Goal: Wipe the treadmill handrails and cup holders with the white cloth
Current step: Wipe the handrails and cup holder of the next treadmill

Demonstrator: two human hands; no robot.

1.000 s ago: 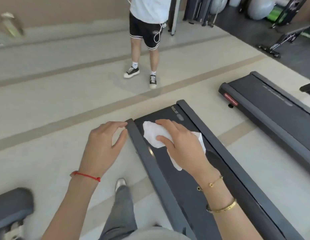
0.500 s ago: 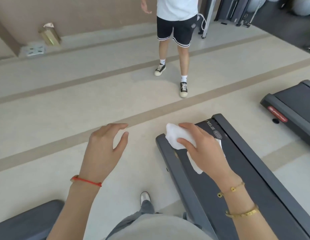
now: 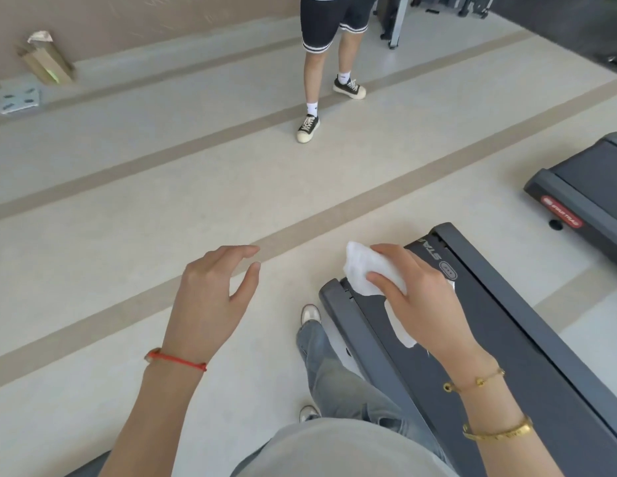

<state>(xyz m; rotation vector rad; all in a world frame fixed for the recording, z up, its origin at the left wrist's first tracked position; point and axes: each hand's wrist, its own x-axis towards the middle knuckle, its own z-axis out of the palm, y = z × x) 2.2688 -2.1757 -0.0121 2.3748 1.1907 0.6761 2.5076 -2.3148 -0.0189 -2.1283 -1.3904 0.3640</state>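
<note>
while walking beside the deck: no handrail or cup holder in view, wiping not yet begun
right hand [image 3: 424,297]: fingers curled around white cloth [image 3: 370,270], held above treadmill [image 3: 506,339] rear end
left hand [image 3: 210,297]: fingers apart, holding nothing
risk: loose cloth tail slipping free; tripping on deck edge near feet

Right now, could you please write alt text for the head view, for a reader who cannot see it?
The right hand grips a white cloth above the end of a dark treadmill, while the left hand hovers open over the pale floor. Another person stands ahead, and a second treadmill lies to the right.
</note>
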